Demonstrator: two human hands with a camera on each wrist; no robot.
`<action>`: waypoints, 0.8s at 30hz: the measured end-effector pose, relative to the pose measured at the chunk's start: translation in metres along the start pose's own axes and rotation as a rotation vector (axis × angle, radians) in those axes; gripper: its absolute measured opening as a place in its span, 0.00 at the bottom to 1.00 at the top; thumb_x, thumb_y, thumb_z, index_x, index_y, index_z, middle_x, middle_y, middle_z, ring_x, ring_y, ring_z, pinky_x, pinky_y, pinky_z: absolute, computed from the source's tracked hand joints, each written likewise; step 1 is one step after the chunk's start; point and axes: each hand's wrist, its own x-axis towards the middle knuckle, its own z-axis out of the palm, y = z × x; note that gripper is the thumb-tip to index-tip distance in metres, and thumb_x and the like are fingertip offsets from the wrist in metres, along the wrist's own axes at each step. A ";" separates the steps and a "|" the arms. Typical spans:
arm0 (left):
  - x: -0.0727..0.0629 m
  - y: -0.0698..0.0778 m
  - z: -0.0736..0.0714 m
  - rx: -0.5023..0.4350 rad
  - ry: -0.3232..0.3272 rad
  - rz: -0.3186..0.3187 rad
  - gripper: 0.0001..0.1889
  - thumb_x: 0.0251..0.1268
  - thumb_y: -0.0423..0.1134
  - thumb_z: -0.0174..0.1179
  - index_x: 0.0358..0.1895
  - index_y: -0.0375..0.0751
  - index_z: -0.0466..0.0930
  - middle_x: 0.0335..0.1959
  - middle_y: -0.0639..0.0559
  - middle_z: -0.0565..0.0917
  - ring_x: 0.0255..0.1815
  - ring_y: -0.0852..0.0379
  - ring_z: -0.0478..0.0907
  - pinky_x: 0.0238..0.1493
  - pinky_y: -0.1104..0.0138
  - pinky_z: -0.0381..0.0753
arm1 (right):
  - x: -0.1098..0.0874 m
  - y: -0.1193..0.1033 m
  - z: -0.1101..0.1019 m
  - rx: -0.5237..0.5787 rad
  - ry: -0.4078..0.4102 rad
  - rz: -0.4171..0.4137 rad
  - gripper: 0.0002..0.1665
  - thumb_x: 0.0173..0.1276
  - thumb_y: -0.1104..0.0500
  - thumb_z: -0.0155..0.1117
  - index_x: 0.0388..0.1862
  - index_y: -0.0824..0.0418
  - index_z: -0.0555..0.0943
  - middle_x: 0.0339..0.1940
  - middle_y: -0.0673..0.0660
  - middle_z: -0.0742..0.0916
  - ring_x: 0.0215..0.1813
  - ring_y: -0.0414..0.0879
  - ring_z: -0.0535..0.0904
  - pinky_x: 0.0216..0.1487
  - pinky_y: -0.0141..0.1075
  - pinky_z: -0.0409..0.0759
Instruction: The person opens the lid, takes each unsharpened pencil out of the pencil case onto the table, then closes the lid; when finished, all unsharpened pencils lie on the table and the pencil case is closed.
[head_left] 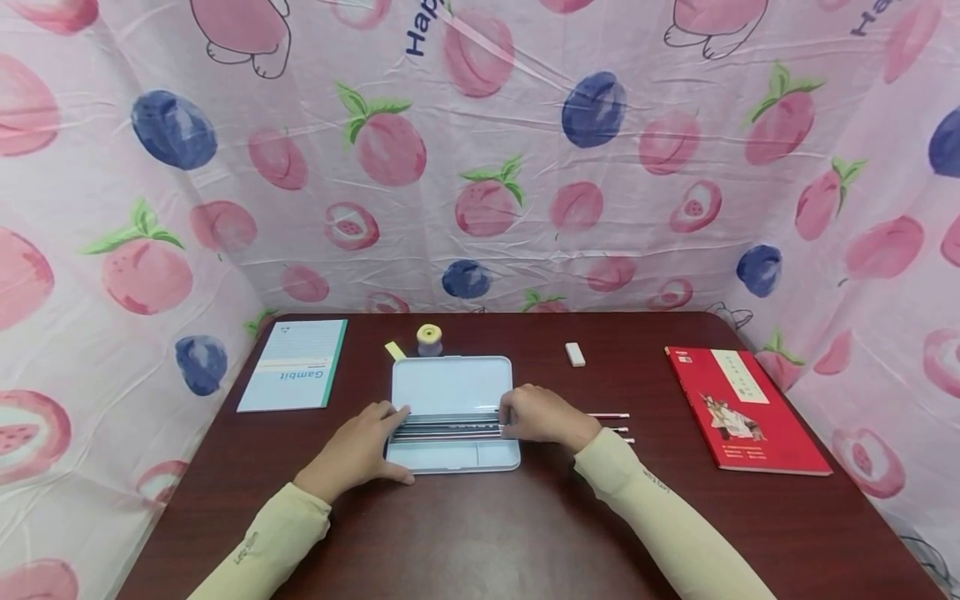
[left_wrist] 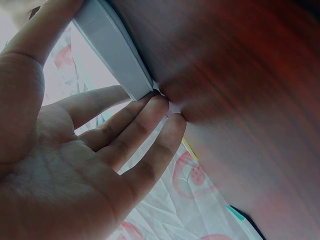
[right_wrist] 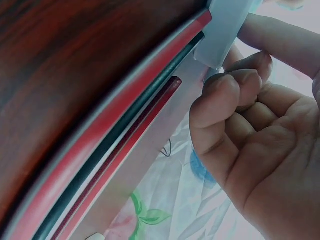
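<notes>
A pale blue pencil case (head_left: pixel 452 385) lies with its lid folded back, several dark and striped pencils (head_left: pixel 450 432) in a row across it. My left hand (head_left: pixel 360 446) rests at the case's left end, fingers fairly straight and thumb spread near the front corner. From the left wrist, the fingertips (left_wrist: pixel 159 104) show right at the case's corner. At the other end, my right hand (head_left: pixel 543 414) has its fingers curled, pinching at the end of a pencil in the case. Its fingertips are hidden in the head view. Red and dark pencils (right_wrist: pixel 125 115) lie on the table beside this hand.
Behind the case stand a yellow-topped tape roll (head_left: pixel 429 337) and a yellow strip (head_left: pixel 395 351). A white eraser (head_left: pixel 575 354) lies at the back right. A Gambit notebook (head_left: pixel 292 367) lies left, a red book (head_left: pixel 746 410) right. Patterned cloth (head_left: pixel 480 275) hangs round the table.
</notes>
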 end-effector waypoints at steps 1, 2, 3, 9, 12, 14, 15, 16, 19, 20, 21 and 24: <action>0.000 0.000 0.000 -0.001 0.000 -0.001 0.56 0.42 0.60 0.87 0.77 0.39 0.74 0.65 0.41 0.80 0.60 0.48 0.76 0.67 0.51 0.83 | 0.000 0.000 0.000 0.001 0.001 -0.003 0.06 0.63 0.62 0.81 0.34 0.58 0.89 0.24 0.49 0.85 0.26 0.40 0.75 0.31 0.33 0.78; 0.000 0.000 0.000 -0.001 -0.001 -0.002 0.56 0.42 0.60 0.87 0.77 0.39 0.74 0.66 0.40 0.80 0.60 0.48 0.76 0.67 0.51 0.83 | 0.000 0.000 -0.001 0.003 0.001 -0.006 0.06 0.63 0.62 0.81 0.33 0.58 0.89 0.23 0.48 0.84 0.26 0.40 0.75 0.31 0.33 0.78; 0.000 0.000 0.000 -0.001 -0.003 -0.003 0.56 0.43 0.60 0.87 0.77 0.39 0.74 0.66 0.40 0.80 0.60 0.47 0.76 0.67 0.51 0.83 | 0.000 0.001 -0.001 0.005 0.003 -0.009 0.06 0.63 0.62 0.81 0.33 0.58 0.88 0.23 0.48 0.84 0.26 0.40 0.75 0.31 0.33 0.78; 0.000 0.000 0.000 0.007 -0.005 -0.008 0.56 0.43 0.61 0.86 0.77 0.39 0.74 0.68 0.39 0.79 0.62 0.46 0.76 0.68 0.49 0.82 | -0.001 0.004 0.002 0.023 0.026 -0.017 0.09 0.62 0.61 0.82 0.29 0.55 0.87 0.20 0.47 0.81 0.24 0.39 0.73 0.28 0.31 0.74; 0.000 -0.001 0.000 0.008 -0.003 -0.007 0.56 0.43 0.61 0.86 0.77 0.39 0.74 0.68 0.39 0.79 0.63 0.45 0.76 0.69 0.49 0.82 | -0.002 0.005 0.004 0.027 0.040 -0.017 0.11 0.62 0.60 0.82 0.27 0.53 0.86 0.19 0.46 0.80 0.23 0.38 0.72 0.27 0.31 0.73; 0.000 -0.001 0.000 0.004 -0.003 -0.005 0.56 0.43 0.61 0.86 0.77 0.39 0.73 0.67 0.39 0.79 0.62 0.46 0.76 0.68 0.49 0.82 | -0.003 0.005 0.005 0.025 0.047 -0.017 0.11 0.63 0.59 0.82 0.27 0.52 0.86 0.18 0.45 0.80 0.23 0.38 0.72 0.27 0.31 0.73; 0.000 0.000 0.000 0.003 -0.003 -0.004 0.56 0.43 0.61 0.86 0.77 0.39 0.74 0.67 0.39 0.79 0.62 0.46 0.76 0.68 0.49 0.82 | -0.004 0.005 0.005 0.022 0.053 -0.019 0.11 0.63 0.59 0.82 0.27 0.52 0.86 0.18 0.45 0.80 0.23 0.38 0.72 0.27 0.31 0.73; 0.000 0.000 0.000 0.001 -0.002 -0.003 0.56 0.43 0.61 0.86 0.77 0.39 0.74 0.67 0.39 0.79 0.61 0.46 0.76 0.68 0.49 0.82 | -0.004 0.006 0.006 0.016 0.060 -0.022 0.10 0.63 0.59 0.82 0.27 0.51 0.87 0.18 0.44 0.79 0.23 0.38 0.72 0.27 0.30 0.73; 0.000 0.000 0.000 -0.002 -0.001 -0.005 0.56 0.43 0.60 0.86 0.77 0.39 0.74 0.66 0.39 0.79 0.61 0.46 0.76 0.67 0.50 0.83 | -0.007 0.007 0.007 0.007 0.094 -0.038 0.09 0.63 0.58 0.83 0.27 0.51 0.88 0.18 0.44 0.78 0.23 0.37 0.71 0.27 0.30 0.72; -0.001 0.000 0.000 -0.003 -0.001 -0.006 0.56 0.43 0.60 0.86 0.77 0.39 0.74 0.66 0.39 0.79 0.61 0.46 0.76 0.67 0.50 0.83 | -0.008 0.007 0.006 0.002 0.111 -0.049 0.09 0.63 0.58 0.83 0.28 0.51 0.88 0.18 0.44 0.78 0.23 0.36 0.70 0.27 0.30 0.71; -0.001 0.000 0.000 -0.003 -0.001 -0.008 0.56 0.43 0.60 0.86 0.77 0.39 0.74 0.67 0.39 0.79 0.61 0.46 0.76 0.67 0.49 0.83 | -0.010 0.008 0.006 -0.001 0.131 -0.058 0.08 0.62 0.58 0.83 0.28 0.51 0.89 0.18 0.44 0.78 0.23 0.36 0.70 0.27 0.30 0.70; -0.001 0.001 0.000 -0.003 -0.001 -0.010 0.56 0.43 0.60 0.86 0.77 0.40 0.74 0.67 0.39 0.79 0.61 0.46 0.76 0.67 0.49 0.83 | -0.016 0.012 0.005 0.005 0.201 -0.085 0.05 0.62 0.59 0.83 0.30 0.53 0.91 0.20 0.44 0.83 0.25 0.33 0.70 0.28 0.29 0.71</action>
